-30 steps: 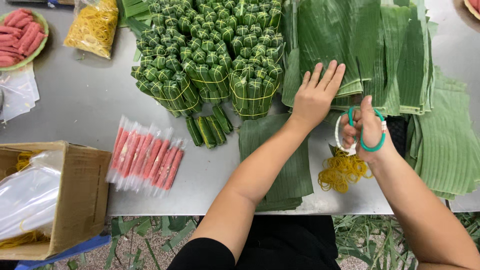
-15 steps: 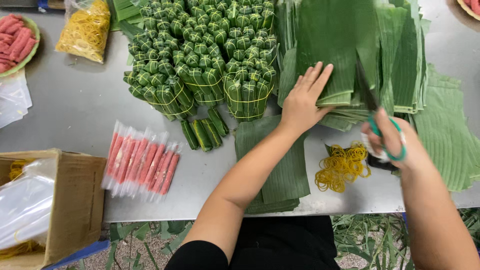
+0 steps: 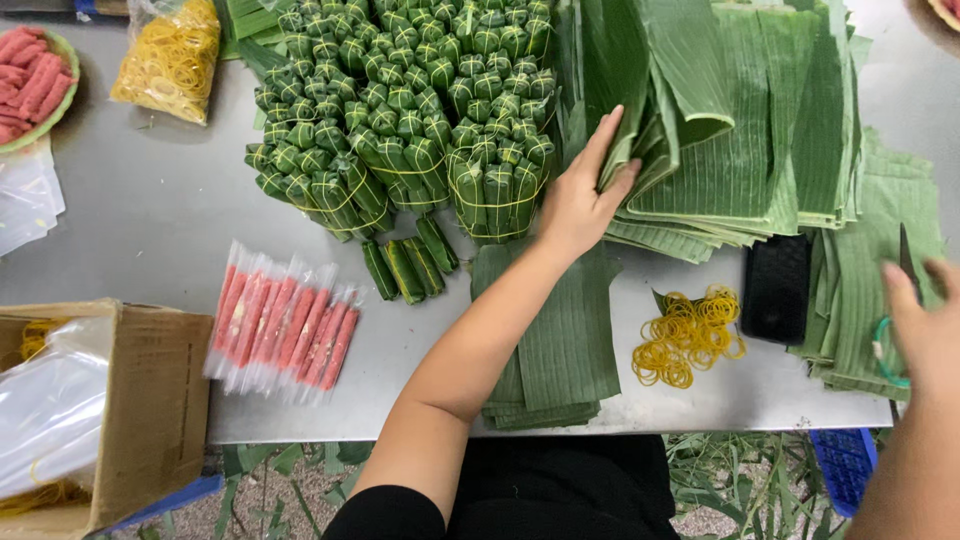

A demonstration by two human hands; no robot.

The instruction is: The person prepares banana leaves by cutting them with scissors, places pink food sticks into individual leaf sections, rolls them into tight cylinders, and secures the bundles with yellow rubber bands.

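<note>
Head view: left hand [image 3: 578, 200], fingers spread, lifting the edge of one banana-leaf stack [image 3: 740, 130] at twelve o'clock; right hand [image 3: 925, 325] at three o'clock gripping one pair of scissors [image 3: 905, 260], finger spread unclear. Three loose wrapped rolls [image 3: 405, 265], one rubber-band heap [image 3: 688, 335], one phone [image 3: 777, 288]. Bare table [image 3: 150, 230] at nine o'clock.

The right hand [image 3: 925, 330] is cut off by the right edge, so its fingers hardly show. Of the scissors [image 3: 900, 300] in its grip, only a dark blade tip and a sliver of teal handle show; how the hand holds them cannot be told. The left hand's [image 3: 585, 195] fingertips vanish under a folded banana leaf [image 3: 690, 90]. Far left of that grip, the plate of pink sausages [image 3: 30, 70] and the cardboard box [image 3: 150, 400] run off the edge.
</note>
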